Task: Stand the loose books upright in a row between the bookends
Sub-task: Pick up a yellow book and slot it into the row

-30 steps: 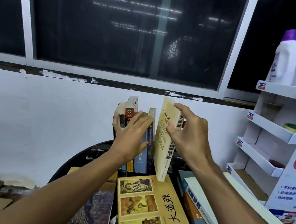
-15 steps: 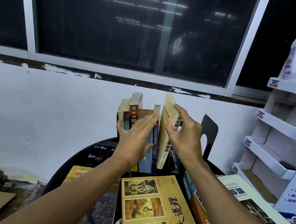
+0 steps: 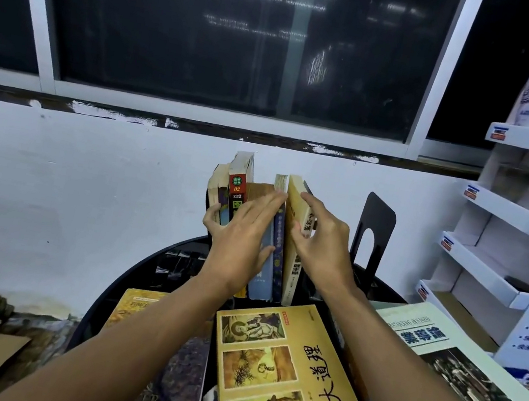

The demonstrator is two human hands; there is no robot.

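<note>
**First:** Fingers of the left hand (image 3: 243,235): how are they laid?

**Second:** They are stretched straight and pressed flat against the spines of the row (image 3: 238,192) of upright books. Nothing is gripped.

**First:** And the right hand (image 3: 323,244)?

**Second:** A yellow book (image 3: 293,271) is pinched between thumb and fingers. It is held upright at the right end of the row, touching its neighbour.

**First:** Where is the row set?

**Second:** Toward the far edge of the round table (image 3: 125,282). The black bookend (image 3: 374,231) is seen standing apart to the right, with a gap left between it and the yellow book.

**First:** How much is judged done?

**Second:** Perhaps half. Several books are stood up. At the near edge a picture book (image 3: 281,369), a purple book (image 3: 170,393) and a pale green book (image 3: 434,345) are lying flat, and others are partly covered. These are yet to be stood up, and the bookend is yet to be pushed in against the row.
</note>
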